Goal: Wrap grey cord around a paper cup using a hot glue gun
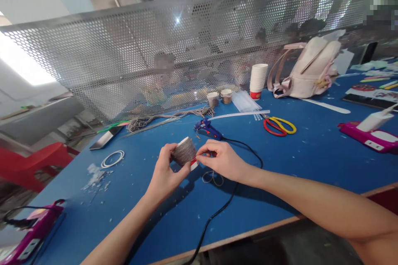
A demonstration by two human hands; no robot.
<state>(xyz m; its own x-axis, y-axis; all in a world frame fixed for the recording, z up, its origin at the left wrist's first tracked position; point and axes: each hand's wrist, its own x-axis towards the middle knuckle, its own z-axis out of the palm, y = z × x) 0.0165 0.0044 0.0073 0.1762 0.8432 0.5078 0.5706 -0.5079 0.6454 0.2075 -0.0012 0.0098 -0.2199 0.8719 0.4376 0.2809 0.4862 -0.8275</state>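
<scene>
My left hand point(169, 167) is wrapped round a paper cup point(184, 152) that lies tilted on its side in the air above the table. Grey cord covers most of the cup's wall, and a bit of red and white shows at its right end. At that end my right hand point(217, 157) pinches with thumb and forefinger, seemingly on the grey cord; the fingertips hide the exact spot. Below the right hand a loop of thin cord point(213, 178) rests on the table. Just behind the hands lies a blue glue gun point(208, 128) with a clear glue stick in its back.
Red and yellow scissors point(280, 126), a stack of paper cups point(258, 81), two wrapped cups point(220, 97) and a pink backpack point(311, 68) stand or lie farther back. A grey cord bundle point(139, 123) is at back left. A black cable point(217, 211) crosses the blue table point(295, 165).
</scene>
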